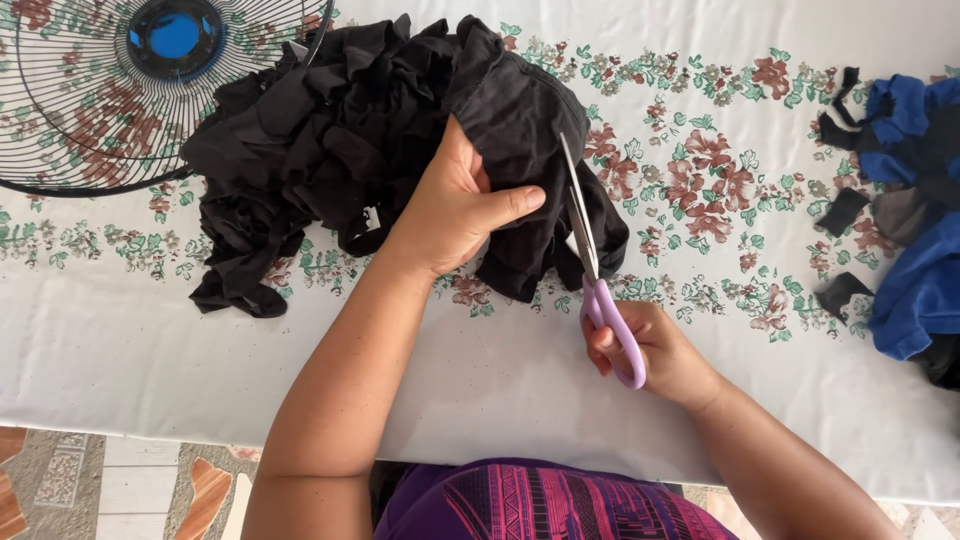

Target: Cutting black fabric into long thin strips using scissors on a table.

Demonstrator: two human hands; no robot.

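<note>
Across the whole view lies a white tablecloth point(500, 380) with pink flowers and green leaves printed on it. On top of it, from 10 o'clock to the middle, sits a big heap of black cloth point(330, 150), cut into many strips and folds. At 11 o'clock, in the far corner, rests a round wire fan guard point(60, 110) with a blue hub in its middle; the black heap touches its edge. Over at 3 o'clock lies a pile of blue and black cloth scraps point(915, 220), well apart from the black heap, with a few small dark bits beside it.

Near the middle, the person's left hand point(455, 205) grips a fold of the black cloth, thumb on top and pointing toward 3 o'clock, fingers tucked under the fabric. Just toward 4 o'clock from it, the right hand point(650, 350) holds a pair of scissors point(595, 265) with purple handles, fingers closed through the loops. The thin silver blades point toward 12 o'clock and lie against the edge of the black cloth. The blades look nearly closed.

At 6 o'clock shows a bit of the person's purple patterned shirt point(540, 505).
</note>
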